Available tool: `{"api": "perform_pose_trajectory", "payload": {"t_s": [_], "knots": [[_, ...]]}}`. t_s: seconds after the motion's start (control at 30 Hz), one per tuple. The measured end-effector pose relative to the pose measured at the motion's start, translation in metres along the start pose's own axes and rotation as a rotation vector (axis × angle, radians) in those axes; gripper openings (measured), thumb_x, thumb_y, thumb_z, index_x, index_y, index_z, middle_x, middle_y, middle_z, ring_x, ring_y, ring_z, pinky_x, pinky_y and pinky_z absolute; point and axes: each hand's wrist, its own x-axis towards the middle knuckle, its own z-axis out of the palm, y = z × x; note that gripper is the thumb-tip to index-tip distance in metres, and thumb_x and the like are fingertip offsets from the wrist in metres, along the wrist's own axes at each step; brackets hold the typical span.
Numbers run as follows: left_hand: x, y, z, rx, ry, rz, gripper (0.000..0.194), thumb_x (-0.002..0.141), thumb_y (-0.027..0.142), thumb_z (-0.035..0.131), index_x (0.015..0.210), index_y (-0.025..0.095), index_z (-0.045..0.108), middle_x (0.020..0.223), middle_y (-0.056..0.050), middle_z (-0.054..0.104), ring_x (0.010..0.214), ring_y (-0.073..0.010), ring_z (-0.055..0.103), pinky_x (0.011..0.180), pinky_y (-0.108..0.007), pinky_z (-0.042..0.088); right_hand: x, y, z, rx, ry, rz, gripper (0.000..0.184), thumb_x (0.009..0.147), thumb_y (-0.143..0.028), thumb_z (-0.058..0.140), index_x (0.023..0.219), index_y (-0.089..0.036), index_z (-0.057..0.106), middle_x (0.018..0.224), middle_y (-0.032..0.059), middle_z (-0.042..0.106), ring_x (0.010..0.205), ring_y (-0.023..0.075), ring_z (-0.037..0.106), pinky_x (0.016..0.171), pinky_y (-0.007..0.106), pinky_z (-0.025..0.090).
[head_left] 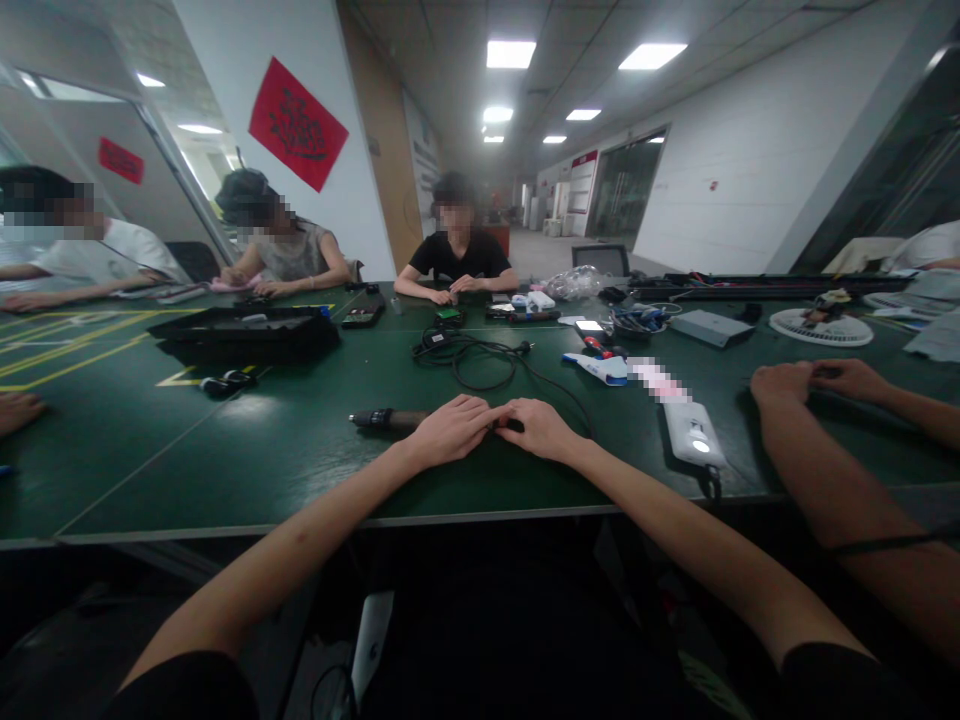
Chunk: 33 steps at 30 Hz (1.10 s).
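A pen-shaped electric screwdriver [390, 418] lies on the green table with its black tip end pointing left. My left hand [457, 428] is closed over its brown body, fingers reaching toward the right. At the tool's right end, my right hand [538, 428] has its thumb and fingers drawn together, touching the left fingertips. Whatever sits between those right fingertips is hidden. Just beyond both hands lies a black cord [480, 365], loosely coiled.
A black tray [244, 335] stands at left. To the right are a white power bank [691, 435], a blue-and-white packet [598, 368] and a white fan grille [821, 326]. A co-worker's hands [784, 385] rest at right; a person in black [457, 255] sits opposite.
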Motion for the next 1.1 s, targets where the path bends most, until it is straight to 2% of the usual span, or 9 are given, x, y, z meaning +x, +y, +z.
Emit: {"api": "perform_pose_trajectory", "payload": {"t_s": [0.13, 0.3, 0.43, 0.57, 0.73, 0.9, 1.0, 1.1], "knots": [[0.0, -0.0002, 0.0004, 0.005, 0.005, -0.024, 0.061, 0.106, 0.029, 0.049, 0.162, 0.021, 0.029, 0.121, -0.01, 0.064, 0.115, -0.0258, 0.058, 0.105, -0.041, 0.046, -0.0001, -0.0005, -0.0008, 0.012, 0.01, -0.016, 0.007, 0.095, -0.027, 0.073, 0.095, -0.021, 0.073, 0.108, 0.0069, 0.075, 0.1, 0.0218, 0.068, 0.093, 0.035, 0.051], [0.0002, -0.0007, 0.0019, 0.008, -0.001, -0.002, 0.06, 0.106, 0.023, 0.047, 0.163, 0.022, 0.028, 0.125, -0.01, 0.063, 0.12, -0.0245, 0.057, 0.106, -0.039, 0.044, 0.0004, -0.0001, -0.0002, 0.006, 0.008, -0.008, 0.007, 0.095, -0.027, 0.073, 0.095, -0.02, 0.074, 0.105, 0.0069, 0.075, 0.096, 0.0211, 0.069, 0.089, 0.034, 0.052], [0.0006, -0.001, 0.0024, 0.028, 0.005, -0.031, 0.061, 0.107, 0.03, 0.05, 0.163, 0.021, 0.029, 0.119, -0.01, 0.064, 0.115, -0.0256, 0.058, 0.103, -0.04, 0.046, 0.0007, 0.0013, 0.001, 0.001, 0.003, -0.024, 0.007, 0.095, -0.027, 0.073, 0.094, -0.02, 0.073, 0.108, 0.007, 0.075, 0.1, 0.022, 0.069, 0.093, 0.035, 0.051], [0.0, -0.0007, 0.0015, 0.009, 0.0, 0.011, 0.06, 0.106, 0.025, 0.048, 0.162, 0.021, 0.029, 0.126, -0.011, 0.063, 0.121, -0.0253, 0.057, 0.107, -0.039, 0.044, 0.0007, 0.0017, 0.0013, -0.009, -0.001, -0.009, 0.008, 0.095, -0.028, 0.073, 0.096, -0.019, 0.073, 0.102, 0.0069, 0.074, 0.094, 0.0214, 0.068, 0.088, 0.034, 0.051], [0.0002, -0.0004, 0.0013, 0.018, 0.025, -0.034, 0.063, 0.105, 0.029, 0.051, 0.163, 0.02, 0.028, 0.12, -0.01, 0.064, 0.116, -0.0256, 0.059, 0.104, -0.04, 0.046, 0.0007, 0.0011, 0.0005, 0.016, 0.004, -0.022, 0.006, 0.094, -0.026, 0.074, 0.095, -0.021, 0.074, 0.108, 0.007, 0.075, 0.099, 0.0221, 0.068, 0.092, 0.035, 0.051], [0.0003, 0.0001, 0.0008, -0.013, 0.015, 0.01, 0.063, 0.104, 0.022, 0.049, 0.163, 0.021, 0.028, 0.126, -0.011, 0.063, 0.121, -0.025, 0.057, 0.108, -0.04, 0.044, 0.0004, 0.0018, 0.001, 0.007, 0.0, -0.016, 0.007, 0.095, -0.027, 0.073, 0.094, -0.02, 0.073, 0.106, 0.0067, 0.075, 0.095, 0.021, 0.068, 0.088, 0.034, 0.051], [0.0004, -0.0001, 0.0012, 0.009, 0.021, -0.022, 0.062, 0.105, 0.026, 0.048, 0.163, 0.02, 0.028, 0.119, -0.01, 0.064, 0.115, -0.0255, 0.058, 0.105, -0.04, 0.046, 0.0003, 0.0024, 0.0017, 0.011, 0.008, -0.029, 0.006, 0.095, -0.026, 0.073, 0.094, -0.021, 0.073, 0.109, 0.0064, 0.075, 0.099, 0.0212, 0.068, 0.092, 0.034, 0.051], [0.0003, -0.0001, 0.0012, 0.008, 0.012, -0.007, 0.062, 0.105, 0.027, 0.049, 0.163, 0.02, 0.029, 0.122, -0.011, 0.063, 0.117, -0.0261, 0.058, 0.105, -0.04, 0.045, 0.0004, 0.0026, 0.0018, 0.005, 0.005, -0.021, 0.006, 0.095, -0.026, 0.073, 0.096, -0.02, 0.073, 0.107, 0.0068, 0.075, 0.098, 0.0213, 0.068, 0.091, 0.034, 0.051]]}}
